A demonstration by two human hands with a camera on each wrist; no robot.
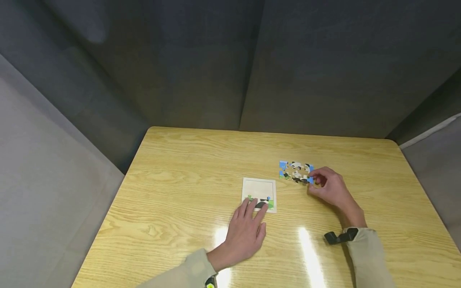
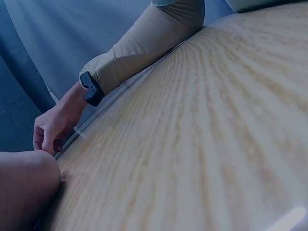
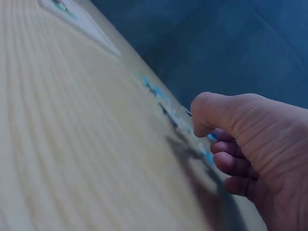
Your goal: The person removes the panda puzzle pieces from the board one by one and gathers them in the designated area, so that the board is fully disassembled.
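A small square puzzle tray (image 1: 259, 187) lies mid-table, with a few fitted pieces along its near edge. My left hand (image 1: 248, 230) lies flat, its straight fingertips resting on those fitted pieces. To the right, a cluster of loose blue, black and white puzzle pieces (image 1: 294, 171) lies on the wood. My right hand (image 1: 325, 185) is at the cluster's right side, thumb and fingers curled, pinching a blue piece (image 3: 211, 136) at its edge. In the right wrist view the thumb (image 3: 216, 113) presses over that piece. The left wrist view shows my right hand (image 2: 50, 130) and sleeve from afar.
The wooden table (image 1: 180, 200) has rounded far corners and is enclosed by dark grey partition walls (image 1: 216, 60). A black strap (image 1: 340, 236) sits on my right wrist. Bright glare spots lie on the wood near the front edge.
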